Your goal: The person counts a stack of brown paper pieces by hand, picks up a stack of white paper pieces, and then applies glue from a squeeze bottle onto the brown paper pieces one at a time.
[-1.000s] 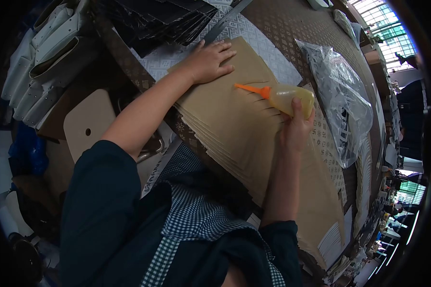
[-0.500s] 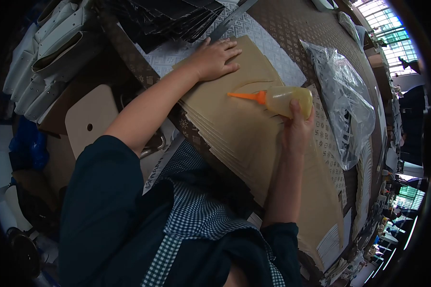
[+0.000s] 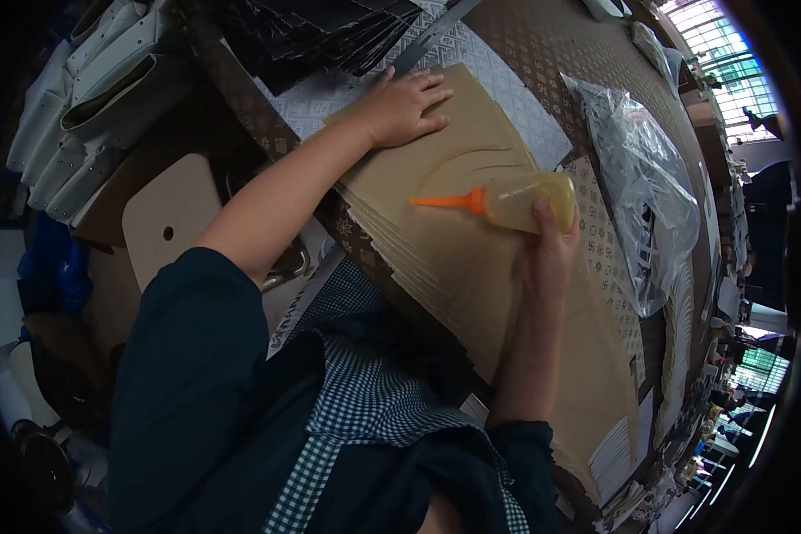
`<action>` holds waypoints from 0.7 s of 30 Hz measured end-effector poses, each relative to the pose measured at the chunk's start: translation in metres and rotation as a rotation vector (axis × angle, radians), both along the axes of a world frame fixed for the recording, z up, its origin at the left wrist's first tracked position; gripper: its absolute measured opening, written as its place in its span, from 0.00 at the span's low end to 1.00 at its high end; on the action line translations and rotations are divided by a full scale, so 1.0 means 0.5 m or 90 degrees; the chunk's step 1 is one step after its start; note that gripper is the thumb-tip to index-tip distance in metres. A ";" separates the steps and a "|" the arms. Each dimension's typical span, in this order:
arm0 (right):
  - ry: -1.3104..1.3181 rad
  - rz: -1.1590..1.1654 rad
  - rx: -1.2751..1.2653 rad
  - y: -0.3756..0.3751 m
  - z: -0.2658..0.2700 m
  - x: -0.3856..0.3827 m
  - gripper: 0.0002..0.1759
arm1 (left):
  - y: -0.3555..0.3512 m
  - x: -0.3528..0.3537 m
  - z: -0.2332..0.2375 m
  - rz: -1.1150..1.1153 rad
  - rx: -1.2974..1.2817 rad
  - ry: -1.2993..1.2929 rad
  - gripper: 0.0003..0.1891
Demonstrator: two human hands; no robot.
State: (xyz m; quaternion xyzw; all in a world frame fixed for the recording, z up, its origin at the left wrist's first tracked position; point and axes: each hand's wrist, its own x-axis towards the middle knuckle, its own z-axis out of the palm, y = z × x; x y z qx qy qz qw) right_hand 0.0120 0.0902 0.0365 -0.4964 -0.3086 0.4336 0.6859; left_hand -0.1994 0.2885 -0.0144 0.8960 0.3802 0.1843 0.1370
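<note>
My right hand [image 3: 554, 246] is wrapped round a squeeze bottle [image 3: 523, 201] of yellowish liquid, tipped onto its side. Its long orange nozzle [image 3: 445, 202] points left, the tip at or just above the top sheet. A curved wet-looking line [image 3: 436, 169] arcs over that sheet, with shorter lines beside it near the bottle. Fingers spread, my left hand [image 3: 409, 109] lies flat on the upper part of the stack of tan sheets [image 3: 458, 276]. The sheets are fanned, so their edges step down along the near side.
A metal ruler [image 3: 432, 37] and a pile of black sheets [image 3: 329, 40] lie beyond my left hand. To the right is a crumpled clear plastic bag [image 3: 645, 196] on the patterned table cover [image 3: 534, 44]. White studded pieces [image 3: 107, 107] are stacked at left above a stool [image 3: 171, 209].
My right hand has moved the bottle slightly left and towards me. The curved line on the top sheet is longer. My left hand stays nearly in place.
</note>
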 end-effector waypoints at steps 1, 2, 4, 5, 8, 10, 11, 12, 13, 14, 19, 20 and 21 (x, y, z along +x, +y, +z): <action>0.004 0.003 -0.004 -0.003 0.000 0.001 0.25 | 0.000 0.000 0.000 0.000 0.001 0.000 0.31; 0.007 0.001 -0.004 -0.006 0.000 0.000 0.25 | 0.000 0.000 0.001 0.000 0.002 0.001 0.31; 0.015 -0.002 -0.006 -0.010 0.002 -0.004 0.25 | 0.000 -0.001 0.001 0.000 0.003 -0.001 0.31; 0.014 0.003 -0.002 -0.011 0.002 -0.004 0.26 | -0.001 -0.001 0.002 0.000 0.003 -0.002 0.31; 0.012 0.004 0.005 -0.011 0.003 -0.005 0.26 | 0.000 0.000 -0.002 0.000 0.015 -0.006 0.31; 0.011 -0.011 0.005 -0.002 0.004 -0.009 0.26 | 0.001 0.000 -0.006 0.001 0.021 -0.009 0.31; -0.012 -0.029 0.010 0.004 0.001 -0.010 0.25 | 0.003 0.000 -0.007 0.001 0.024 -0.012 0.31; -0.036 -0.047 0.016 0.013 -0.004 -0.010 0.23 | 0.002 0.000 -0.004 0.002 0.020 -0.005 0.31; -0.059 -0.065 0.021 0.020 -0.006 -0.011 0.21 | 0.000 0.000 -0.001 0.003 0.016 0.001 0.31; -0.051 -0.086 0.024 0.026 -0.004 -0.013 0.24 | -0.002 -0.001 0.001 0.004 0.012 0.008 0.30; -0.001 -0.215 0.082 0.048 0.018 0.002 0.27 | -0.001 0.000 0.000 0.006 0.013 0.010 0.30; -0.002 -0.227 0.086 0.047 0.019 0.015 0.27 | -0.001 0.000 0.000 0.006 0.014 0.010 0.30; -0.002 -0.240 0.088 0.044 0.018 0.035 0.26 | 0.000 0.000 0.000 0.006 0.016 0.011 0.30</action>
